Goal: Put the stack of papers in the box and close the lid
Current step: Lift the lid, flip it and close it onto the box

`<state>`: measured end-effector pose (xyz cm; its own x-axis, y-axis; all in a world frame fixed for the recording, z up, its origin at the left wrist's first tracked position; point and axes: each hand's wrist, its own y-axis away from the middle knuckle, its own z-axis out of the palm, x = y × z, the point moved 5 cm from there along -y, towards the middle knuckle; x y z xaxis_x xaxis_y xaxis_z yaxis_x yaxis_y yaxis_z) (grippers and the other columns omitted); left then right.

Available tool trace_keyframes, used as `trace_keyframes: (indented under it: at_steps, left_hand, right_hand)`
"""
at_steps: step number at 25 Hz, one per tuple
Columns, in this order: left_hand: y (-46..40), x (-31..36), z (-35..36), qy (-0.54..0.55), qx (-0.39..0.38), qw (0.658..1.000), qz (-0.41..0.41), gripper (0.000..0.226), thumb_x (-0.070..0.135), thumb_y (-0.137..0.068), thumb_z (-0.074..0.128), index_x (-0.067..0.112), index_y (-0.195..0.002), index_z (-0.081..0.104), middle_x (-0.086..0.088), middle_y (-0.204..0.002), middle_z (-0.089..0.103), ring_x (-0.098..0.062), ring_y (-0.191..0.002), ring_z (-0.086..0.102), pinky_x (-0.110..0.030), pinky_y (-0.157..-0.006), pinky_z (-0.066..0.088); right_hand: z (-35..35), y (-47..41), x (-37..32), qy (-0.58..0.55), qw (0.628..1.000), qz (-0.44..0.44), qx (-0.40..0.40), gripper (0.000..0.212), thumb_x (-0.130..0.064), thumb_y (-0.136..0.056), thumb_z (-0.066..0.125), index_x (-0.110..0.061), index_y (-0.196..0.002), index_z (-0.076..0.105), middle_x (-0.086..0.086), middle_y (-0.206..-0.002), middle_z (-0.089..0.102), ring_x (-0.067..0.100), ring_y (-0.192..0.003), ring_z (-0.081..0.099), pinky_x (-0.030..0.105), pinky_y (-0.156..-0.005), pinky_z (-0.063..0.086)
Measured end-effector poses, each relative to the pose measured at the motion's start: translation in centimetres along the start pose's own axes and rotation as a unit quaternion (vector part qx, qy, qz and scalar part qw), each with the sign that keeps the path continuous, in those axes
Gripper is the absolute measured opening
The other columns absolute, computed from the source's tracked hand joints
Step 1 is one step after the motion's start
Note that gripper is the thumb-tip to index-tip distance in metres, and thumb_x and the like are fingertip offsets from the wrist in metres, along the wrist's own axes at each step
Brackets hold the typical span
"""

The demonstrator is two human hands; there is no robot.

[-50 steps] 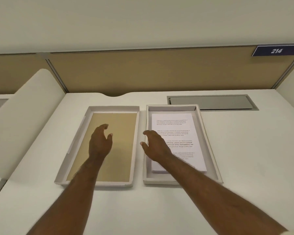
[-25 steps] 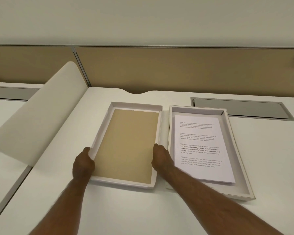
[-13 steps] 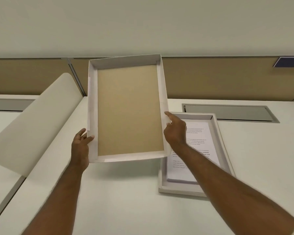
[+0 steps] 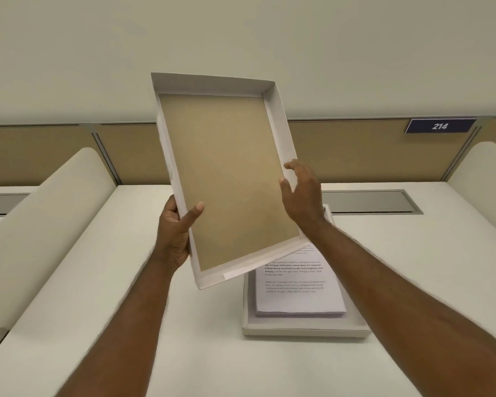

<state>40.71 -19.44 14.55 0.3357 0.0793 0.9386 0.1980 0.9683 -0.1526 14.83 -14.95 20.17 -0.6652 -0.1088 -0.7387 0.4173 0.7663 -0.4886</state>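
The lid (image 4: pixel 229 173), a shallow white tray with a brown cardboard inside, is up in the air, tilted, its open side facing me. My left hand (image 4: pixel 175 230) grips its left edge, thumb on the brown inside. My right hand (image 4: pixel 302 196) is at the lid's right edge with fingers spread, touching the rim. Below and to the right, the white box (image 4: pixel 304 329) lies on the desk with the stack of printed papers (image 4: pixel 295 290) inside it. The lid hides the far half of the box.
The white desk (image 4: pixel 184 325) carries a grey cable hatch (image 4: pixel 370 200) behind the box. Curved white dividers stand at the left (image 4: pixel 40 224) and right (image 4: pixel 487 179). A tan partition with a blue "214" sign (image 4: pixel 439 126) closes the back.
The lid has risen from the desk and tilted up toward me, shifting right over the box. My left thumb now presses the inside; my right hand has loosened at the edge.
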Motion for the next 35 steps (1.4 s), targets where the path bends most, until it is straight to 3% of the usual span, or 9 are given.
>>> trace_keyframes:
  at_steps: [4,8,10,12,15,18,23,27,35]
  left_hand:
    - [1.1,-0.8,5.1,-0.128,0.079,0.986,0.068,0.045,0.028,-0.069,0.085,0.018,-0.108,0.064,-0.002,-0.105,0.074,-0.021,-0.095,0.071,-0.039,-0.082,0.060]
    - [2.3,-1.6,9.5,-0.232,0.133,0.956,0.124,0.050,0.044,-0.070,0.075,0.024,-0.112,0.058,0.017,-0.093,0.068,0.009,-0.086,0.064,-0.009,-0.075,0.050]
    - [2.0,-2.7,11.5,-0.293,0.042,0.945,0.136,0.039,0.042,-0.088,0.053,0.017,-0.119,0.058,0.018,-0.095,0.067,0.014,-0.092,0.062,-0.009,-0.089,0.048]
    - [2.9,-3.0,13.9,-0.290,-0.066,0.934,0.198,0.036,0.035,-0.099,0.043,0.015,-0.124,0.060,0.007,-0.107,0.069,-0.001,-0.107,0.063,-0.032,-0.111,0.041]
    - [4.0,-3.0,14.8,-0.357,-0.166,0.879,0.269,0.080,0.045,-0.075,0.076,0.019,-0.143,0.043,0.012,-0.140,0.055,-0.005,-0.132,0.049,-0.022,-0.109,0.041]
    - [2.6,-4.3,13.0,-0.314,-0.149,0.910,0.227,0.100,0.061,-0.070,0.070,0.025,-0.151,0.024,0.014,-0.159,0.027,-0.012,-0.149,0.026,-0.028,-0.120,0.026]
    - [-2.2,-5.4,5.9,-0.306,0.076,0.948,0.037,0.098,0.073,-0.075,0.048,0.019,-0.152,0.022,-0.002,-0.159,0.028,-0.016,-0.146,0.027,-0.045,-0.121,0.025]
    - [-4.5,-7.1,4.8,-0.173,-0.081,0.975,-0.115,0.075,0.075,-0.079,0.046,0.027,-0.136,0.053,-0.002,-0.137,0.062,-0.021,-0.125,0.059,-0.047,-0.105,0.046]
    - [-2.2,-13.7,3.7,-0.331,-0.006,0.929,-0.166,0.058,0.056,-0.095,0.040,0.004,-0.087,0.065,-0.010,-0.078,0.066,-0.024,-0.070,0.058,-0.035,-0.065,0.047]
  right_hand:
    - [0.8,0.9,-5.3,-0.047,0.994,-0.031,-0.095,0.043,-0.035,-0.091,0.059,-0.015,-0.129,0.055,0.004,-0.128,0.064,0.021,-0.108,0.064,0.038,-0.093,0.053]
    - [1.2,1.9,-8.5,-0.059,0.991,-0.027,-0.120,0.059,-0.042,-0.083,0.066,-0.017,-0.132,0.045,0.003,-0.117,0.067,0.026,-0.100,0.065,0.036,-0.082,0.054]
    - [0.6,2.5,-9.1,-0.038,0.998,-0.026,-0.041,0.059,-0.041,-0.076,0.072,-0.018,-0.120,0.041,0.001,-0.094,0.063,0.027,-0.084,0.062,0.029,-0.068,0.047]
    - [-0.7,2.7,-8.9,-0.045,0.998,-0.001,0.051,0.056,-0.033,-0.073,0.074,-0.020,-0.109,0.034,-0.002,-0.084,0.056,0.026,-0.072,0.058,0.032,-0.061,0.049]
    - [-3.6,1.8,-7.1,-0.058,0.991,0.023,0.121,0.043,-0.017,-0.067,0.067,-0.018,-0.097,0.036,-0.002,-0.073,0.054,0.025,-0.060,0.056,0.034,-0.050,0.049]
    - [-6.8,0.6,-4.4,-0.096,0.990,0.004,0.107,0.038,-0.016,-0.060,0.068,-0.016,-0.089,0.043,-0.011,-0.065,0.046,0.011,-0.051,0.042,0.026,-0.047,0.038]
    - [-9.4,-0.3,0.6,-0.387,0.921,0.056,-0.001,0.039,0.002,-0.062,0.059,-0.012,-0.098,0.056,0.010,-0.089,0.063,0.024,-0.076,0.057,0.035,-0.067,0.049]
    - [-9.2,-0.7,4.6,-0.487,0.861,0.136,-0.051,0.032,0.002,-0.069,0.051,-0.010,-0.097,0.062,0.005,-0.080,0.069,0.022,-0.066,0.063,0.026,-0.060,0.054]
    - [-5.6,0.3,17.1,-0.080,0.941,0.292,-0.152,0.037,-0.029,-0.093,0.051,-0.024,-0.130,0.052,0.008,-0.118,0.066,0.030,-0.104,0.065,0.046,-0.094,0.053]
